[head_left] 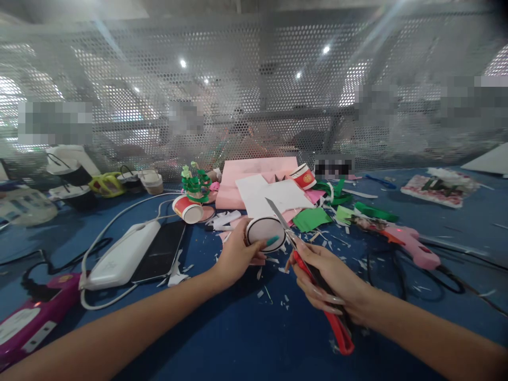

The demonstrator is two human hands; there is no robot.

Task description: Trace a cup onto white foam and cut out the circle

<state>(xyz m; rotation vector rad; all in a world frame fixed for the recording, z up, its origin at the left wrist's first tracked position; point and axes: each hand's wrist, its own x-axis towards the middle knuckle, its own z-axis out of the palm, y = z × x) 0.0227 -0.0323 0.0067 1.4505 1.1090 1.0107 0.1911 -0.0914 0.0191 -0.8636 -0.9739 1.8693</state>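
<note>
My left hand [238, 251] is closed round a small paper cup piece [265, 231], white inside with a dark rim line, its round opening facing me. In my right hand [323, 278] is a pair of scissors [301, 259] with red and black handles. Their blades point up and left, at the right edge of the cup piece; whether they touch it I cannot tell. Behind the cup piece lie white paper sheets [273, 196] and a large pink sheet [238, 180]. Green paper [311, 219] lies just beyond the scissors.
A pink glue gun [413, 244] with a cord lies on the right. On the left are a white power bank [125, 254], a dark phone [161, 251] and a purple power strip [43, 304]. Red paper cups [188, 209] and a green paper plant [195, 182] stand behind; paper scraps litter the blue table [246, 328].
</note>
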